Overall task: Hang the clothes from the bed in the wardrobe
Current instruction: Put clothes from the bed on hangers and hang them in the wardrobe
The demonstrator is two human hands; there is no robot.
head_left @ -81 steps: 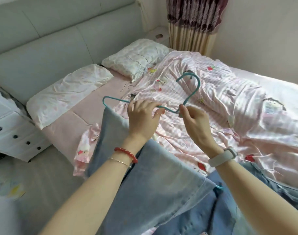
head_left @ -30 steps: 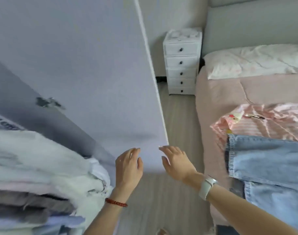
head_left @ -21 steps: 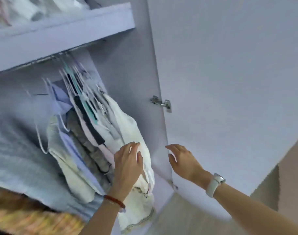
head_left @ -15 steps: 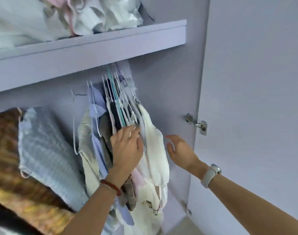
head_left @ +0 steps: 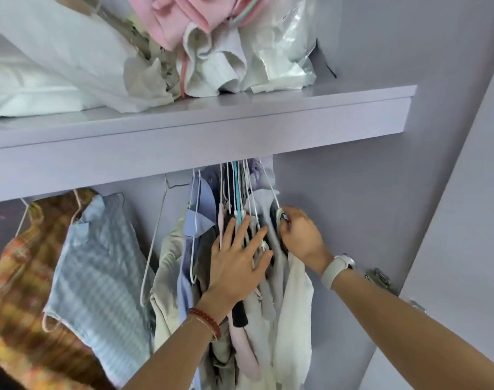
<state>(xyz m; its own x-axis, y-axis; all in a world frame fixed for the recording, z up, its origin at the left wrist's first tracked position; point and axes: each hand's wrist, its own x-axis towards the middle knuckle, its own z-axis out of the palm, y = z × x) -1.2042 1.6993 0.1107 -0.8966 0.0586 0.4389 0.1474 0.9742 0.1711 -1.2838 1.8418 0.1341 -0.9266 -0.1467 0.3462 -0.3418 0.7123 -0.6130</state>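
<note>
Wardrobe (head_left: 352,192) | left hand (head_left: 237,266) flat, fingers straight, pressing hung clothes (head_left: 257,277) leftward, likely clearing space | right hand (head_left: 302,237) pinching white hanger (head_left: 271,190) at far right | bed clothes out of view

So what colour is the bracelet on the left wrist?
Red: a band of red beads, with a thin pale chain beside it, seen in the head view.
</note>
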